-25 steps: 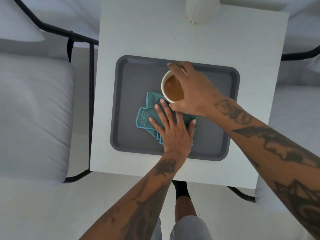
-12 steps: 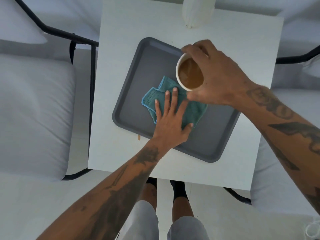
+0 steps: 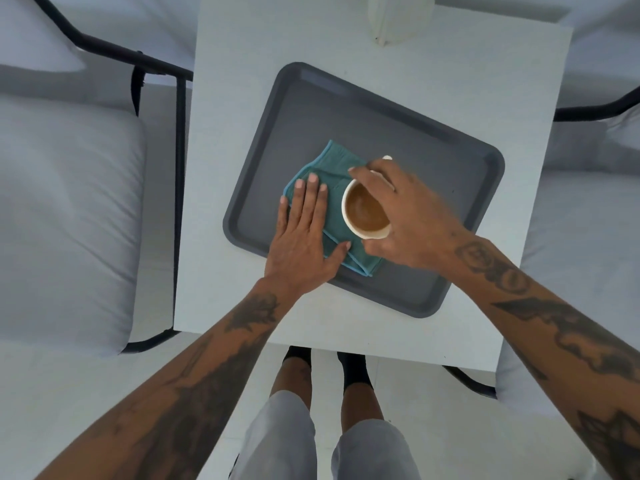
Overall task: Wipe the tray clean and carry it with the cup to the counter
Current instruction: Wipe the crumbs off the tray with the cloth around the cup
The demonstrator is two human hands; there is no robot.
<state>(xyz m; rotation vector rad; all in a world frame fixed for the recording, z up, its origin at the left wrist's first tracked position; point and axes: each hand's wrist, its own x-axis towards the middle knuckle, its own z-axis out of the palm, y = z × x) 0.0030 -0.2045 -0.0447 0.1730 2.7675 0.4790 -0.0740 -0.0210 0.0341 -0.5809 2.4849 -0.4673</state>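
A dark grey tray (image 3: 408, 140) lies skewed on the white table (image 3: 450, 64). A folded teal cloth (image 3: 334, 168) sits on the tray's near-left part. My left hand (image 3: 304, 233) presses flat on the cloth, fingers spread. My right hand (image 3: 412, 220) grips a white cup (image 3: 363, 211) of brown liquid by its rim and side, held over the cloth's right part. Whether the cup rests on the tray or hangs above it is unclear.
A white object (image 3: 398, 19) stands at the table's far edge. Grey cushioned seats with black metal frames flank the table, left (image 3: 65, 209) and right (image 3: 588, 244). My legs (image 3: 322, 427) stand at the table's near edge.
The cup in my right hand moved nearer and lower, from the tray's far side to over the cloth. My left hand slid the cloth slightly. The tray stays skewed.
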